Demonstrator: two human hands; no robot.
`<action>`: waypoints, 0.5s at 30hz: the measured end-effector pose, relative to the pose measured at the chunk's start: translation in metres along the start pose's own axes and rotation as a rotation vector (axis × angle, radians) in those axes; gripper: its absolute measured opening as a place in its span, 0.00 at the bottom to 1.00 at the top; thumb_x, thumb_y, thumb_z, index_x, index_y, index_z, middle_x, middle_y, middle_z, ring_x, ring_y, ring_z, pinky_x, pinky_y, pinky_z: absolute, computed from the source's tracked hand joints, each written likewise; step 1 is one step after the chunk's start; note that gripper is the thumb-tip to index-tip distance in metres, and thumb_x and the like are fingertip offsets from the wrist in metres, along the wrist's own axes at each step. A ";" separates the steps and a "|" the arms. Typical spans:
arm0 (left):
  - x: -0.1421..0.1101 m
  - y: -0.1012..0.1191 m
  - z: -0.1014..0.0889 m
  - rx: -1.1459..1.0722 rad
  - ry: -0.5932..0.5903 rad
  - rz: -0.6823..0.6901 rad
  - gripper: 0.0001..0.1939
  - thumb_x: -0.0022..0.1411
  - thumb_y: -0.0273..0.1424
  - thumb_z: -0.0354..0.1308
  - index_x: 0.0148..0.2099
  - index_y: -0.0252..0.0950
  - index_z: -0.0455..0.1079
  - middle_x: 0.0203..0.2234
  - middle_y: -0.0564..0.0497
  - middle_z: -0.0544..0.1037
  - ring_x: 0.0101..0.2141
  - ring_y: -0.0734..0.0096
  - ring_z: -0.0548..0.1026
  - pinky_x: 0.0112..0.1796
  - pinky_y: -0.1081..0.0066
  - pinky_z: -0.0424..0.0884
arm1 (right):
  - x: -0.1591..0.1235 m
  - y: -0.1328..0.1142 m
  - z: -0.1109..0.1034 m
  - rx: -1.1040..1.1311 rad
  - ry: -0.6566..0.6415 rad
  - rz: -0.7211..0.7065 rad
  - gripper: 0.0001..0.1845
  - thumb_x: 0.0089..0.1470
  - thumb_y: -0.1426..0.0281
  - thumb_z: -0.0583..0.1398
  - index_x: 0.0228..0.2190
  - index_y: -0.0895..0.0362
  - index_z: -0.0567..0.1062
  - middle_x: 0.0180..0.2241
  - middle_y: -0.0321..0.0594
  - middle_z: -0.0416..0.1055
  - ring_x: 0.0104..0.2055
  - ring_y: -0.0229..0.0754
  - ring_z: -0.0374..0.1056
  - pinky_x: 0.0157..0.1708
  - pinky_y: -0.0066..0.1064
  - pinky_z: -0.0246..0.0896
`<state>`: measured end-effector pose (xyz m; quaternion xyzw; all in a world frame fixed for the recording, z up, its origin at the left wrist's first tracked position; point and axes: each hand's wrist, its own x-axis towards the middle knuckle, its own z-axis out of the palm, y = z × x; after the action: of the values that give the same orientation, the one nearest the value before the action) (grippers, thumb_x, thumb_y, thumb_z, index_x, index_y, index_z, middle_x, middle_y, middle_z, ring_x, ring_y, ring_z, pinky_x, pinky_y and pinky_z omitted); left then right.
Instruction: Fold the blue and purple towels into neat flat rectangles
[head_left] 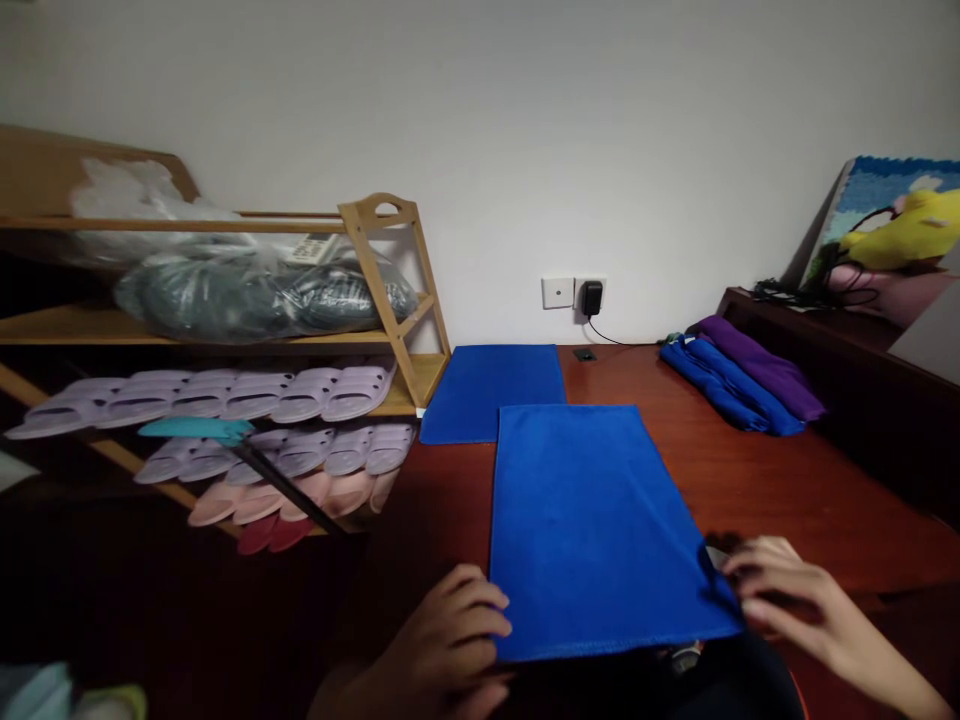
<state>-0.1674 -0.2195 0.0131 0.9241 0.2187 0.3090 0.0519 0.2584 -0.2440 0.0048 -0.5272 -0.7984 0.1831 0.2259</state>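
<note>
Cloth handling at a tabletop, as I view it remotely through the head camera. Nearest, the left hand (457,640) lies at the near left edge of the front blue cloth (585,530), its fingers loosely bent with the tips over the margin; I cannot tell whether it grips the fabric. The right hand (795,590) is half curled by the near right corner, thumb somewhat apart from the fingers, with a small pale tag (716,557) just at its fingertips; whether it pinches tag or edge I cannot tell. The front cloth is spread nearly flat on the red-brown table (750,490), its near edge seeming to reach the table's rim or beyond. I judge the step in hand to be straightening this cloth by its sides; the next move would call for a firm hold on both near corners and an even pull, so that the right edge does not ruck. Beyond, its far left corner overlaps a second blue cloth (495,385), also flat. Farther right lie a bundled blue cloth (731,385) and a purple cloth (765,365), side by side. Farthest, a black plug (592,297) sits in the wall socket.
</note>
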 end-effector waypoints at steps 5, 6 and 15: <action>0.052 -0.034 0.016 0.132 -0.049 -0.317 0.17 0.68 0.33 0.45 0.56 0.38 0.65 0.59 0.45 0.64 0.59 0.62 0.61 0.55 0.58 0.61 | 0.076 -0.008 0.020 -0.081 0.126 0.046 0.30 0.61 0.54 0.46 0.61 0.49 0.55 0.62 0.42 0.53 0.63 0.47 0.51 0.59 0.48 0.50; 0.056 -0.040 0.023 0.171 -0.112 -0.340 0.23 0.68 0.38 0.45 0.62 0.37 0.57 0.62 0.44 0.57 0.61 0.60 0.55 0.57 0.57 0.58 | 0.086 -0.008 0.028 -0.141 0.070 0.037 0.33 0.61 0.52 0.46 0.63 0.49 0.49 0.64 0.41 0.47 0.65 0.47 0.46 0.60 0.49 0.47; 0.057 -0.062 0.039 0.242 -0.344 -0.379 0.34 0.67 0.50 0.37 0.68 0.39 0.38 0.66 0.46 0.47 0.64 0.61 0.45 0.60 0.55 0.48 | 0.098 0.010 0.043 -0.364 -0.089 0.021 0.37 0.60 0.48 0.43 0.64 0.47 0.35 0.66 0.36 0.32 0.67 0.44 0.31 0.64 0.47 0.33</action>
<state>-0.1265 -0.1370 -0.0011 0.9051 0.4108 0.1041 0.0343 0.2091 -0.1521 -0.0197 -0.5590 -0.8221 0.0610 0.0893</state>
